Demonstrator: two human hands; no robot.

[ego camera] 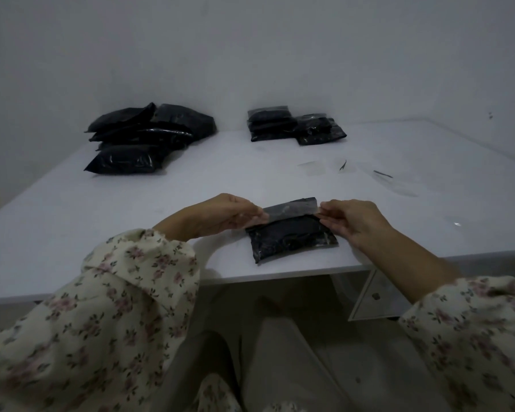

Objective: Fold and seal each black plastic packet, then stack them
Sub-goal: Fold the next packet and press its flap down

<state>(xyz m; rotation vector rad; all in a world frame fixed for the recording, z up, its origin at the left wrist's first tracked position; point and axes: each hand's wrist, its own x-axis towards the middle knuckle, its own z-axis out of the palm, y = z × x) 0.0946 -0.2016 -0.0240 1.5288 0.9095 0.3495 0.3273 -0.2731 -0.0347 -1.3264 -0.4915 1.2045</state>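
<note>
Here the packet (290, 240) lies between left hand (220, 216) and right hand (356, 223), flap (292, 210) pinched.

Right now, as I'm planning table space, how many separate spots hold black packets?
3: a loose pile far left, a smaller group far centre-right, one packet at the near edge, pinched by left hand and right hand. Piles may hide more.

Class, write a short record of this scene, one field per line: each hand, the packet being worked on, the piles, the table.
left hand: pinches the flap's left end
right hand: pinches the flap's right end
packet: black, lies near the table's front edge
left pile: black packets, heaped at the far left
right pile: fewer black packets, far centre-right
</note>
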